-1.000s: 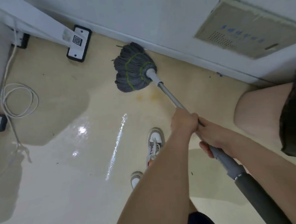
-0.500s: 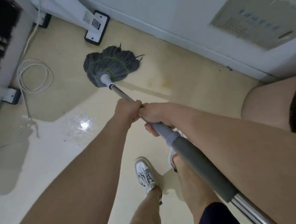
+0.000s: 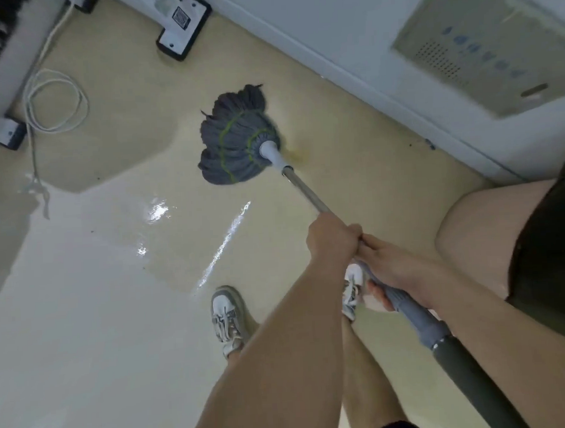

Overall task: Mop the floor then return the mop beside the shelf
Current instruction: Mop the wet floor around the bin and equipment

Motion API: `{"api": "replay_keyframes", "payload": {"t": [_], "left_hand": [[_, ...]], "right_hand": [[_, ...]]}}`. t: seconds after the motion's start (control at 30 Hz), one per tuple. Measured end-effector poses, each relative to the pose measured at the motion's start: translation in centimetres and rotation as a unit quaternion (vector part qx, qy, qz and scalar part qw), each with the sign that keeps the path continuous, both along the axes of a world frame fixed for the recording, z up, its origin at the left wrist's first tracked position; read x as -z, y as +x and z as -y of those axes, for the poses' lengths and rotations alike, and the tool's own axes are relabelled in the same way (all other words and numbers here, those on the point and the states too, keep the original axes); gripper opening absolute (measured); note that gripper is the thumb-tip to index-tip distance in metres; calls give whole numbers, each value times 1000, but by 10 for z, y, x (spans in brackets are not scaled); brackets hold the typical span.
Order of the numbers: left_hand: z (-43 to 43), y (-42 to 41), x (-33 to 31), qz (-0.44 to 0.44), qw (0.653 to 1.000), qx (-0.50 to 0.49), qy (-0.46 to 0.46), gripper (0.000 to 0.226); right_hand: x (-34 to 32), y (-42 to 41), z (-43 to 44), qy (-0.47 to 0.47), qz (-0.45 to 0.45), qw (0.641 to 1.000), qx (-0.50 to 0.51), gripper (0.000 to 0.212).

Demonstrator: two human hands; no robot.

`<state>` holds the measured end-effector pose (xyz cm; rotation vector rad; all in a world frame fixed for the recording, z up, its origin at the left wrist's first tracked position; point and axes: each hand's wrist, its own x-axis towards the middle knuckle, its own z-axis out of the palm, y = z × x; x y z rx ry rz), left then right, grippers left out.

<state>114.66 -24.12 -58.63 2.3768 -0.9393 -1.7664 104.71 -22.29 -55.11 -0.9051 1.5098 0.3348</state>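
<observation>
The mop's grey string head with green stitching [image 3: 238, 141] lies flat on the beige floor [image 3: 116, 320], a little out from the white wall. Its metal handle [image 3: 306, 189] runs down and right to a grey grip. My left hand [image 3: 333, 240] is closed around the metal shaft. Just behind it my right hand [image 3: 392, 270] grips the grey part of the handle. Both hands touch each other. A yellowish stain [image 3: 299, 154] shows on the floor beside the mop's white collar.
White baseboard and wall [image 3: 348, 63] run along the top right, with a beige panel [image 3: 494, 42]. A black-and-white stand foot [image 3: 184, 26] sits near the wall, another foot [image 3: 8, 133] at left beside a coiled white cable [image 3: 56, 101]. My two shoes [image 3: 227, 318] stand below the mop. Wet glare marks the floor.
The mop head has swept from the left, near the stand foot, to the right toward the stain. Both hands have shifted right with the handle.
</observation>
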Motion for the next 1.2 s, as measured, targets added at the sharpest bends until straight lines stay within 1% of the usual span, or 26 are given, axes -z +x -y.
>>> {"api": "replay_keyframes", "payload": {"t": [0.07,0.13,0.23,0.3,0.37,0.4,0.43,0.47,0.53,0.63,0.7,0.77,0.83,0.93,1.03,1.13,1.2], "left_hand": [[2,-51,-3,-17,999,34,15,21],[0,-98,-5,-28,996,75,31,21],[-17,-154,-10,-44,990,122,52,37],[-27,-178,-12,-62,988,121,74,50],[-28,-187,-10,-87,987,89,98,59],[-25,-186,-8,-97,988,64,104,58],[-20,-181,-5,-101,989,37,103,55],[-15,-174,-2,-100,990,16,95,53],[-4,-157,5,-85,994,-10,74,50],[21,-124,19,-45,997,-51,33,48],[43,-99,31,-10,997,-80,4,42],[63,-72,44,13,995,-97,-25,30],[79,-50,55,16,992,-121,-39,20],[91,-44,61,8,989,-147,-31,21],[79,-77,52,2,994,-103,-27,28],[56,-126,43,-4,1000,-6,-18,38],[45,-160,32,-13,998,62,-6,39]], "right_hand": [[-15,-47,2,33,4,999,29,24],[-28,-92,-2,72,-12,993,93,23],[-45,-142,-22,111,-46,980,160,21],[-54,-158,-34,122,-66,973,187,17],[-55,-163,-36,133,-75,964,218,28],[-53,-162,-34,132,-72,963,222,31],[-50,-158,-29,125,-64,966,219,29],[-48,-152,-23,116,-52,969,210,26],[-40,-137,-7,94,-28,977,191,27],[-23,-109,22,42,11,994,98,31],[-8,-85,48,16,25,998,61,28],[8,-63,73,24,44,997,63,27],[20,-46,91,48,61,994,83,23],[27,-44,101,69,79,989,109,21],[26,-76,83,64,72,988,119,22],[16,-122,50,37,38,991,122,28],[4,-150,29,45,32,984,170,28]]}}
